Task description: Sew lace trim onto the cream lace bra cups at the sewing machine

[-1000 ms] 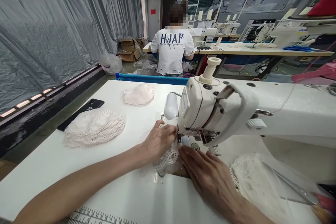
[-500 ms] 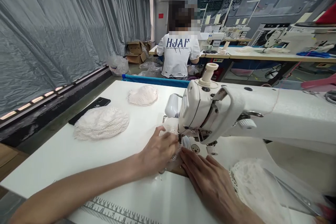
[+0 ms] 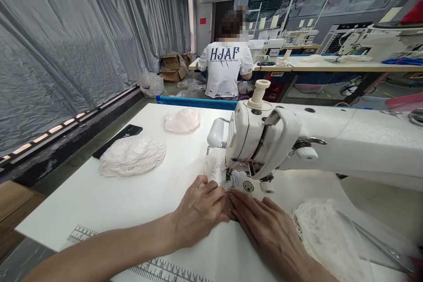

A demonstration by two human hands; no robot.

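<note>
A white sewing machine (image 3: 297, 141) stands on a white table (image 3: 99, 198). A strip of white lace (image 3: 216, 169) runs under its presser foot and out behind the needle. My left hand (image 3: 200, 211) lies just in front of the foot, fingers curled down onto the lace's near end. Beside it on the right, my right hand (image 3: 261, 224) rests flat on the table with fingers stretched out, fingertips touching the lace next to the needle plate.
A stack of lace pieces (image 3: 132, 161) and a black phone (image 3: 117, 135) lie at the left, a single lace cup (image 3: 181, 121) farther back. More lace under clear plastic (image 3: 327, 238) sits at the right. A person in a white shirt (image 3: 224, 70) works at another table behind.
The lace has fed through the machine and now shows behind the foot. Both hands have slid back toward me along the table. The view has also shifted a little.
</note>
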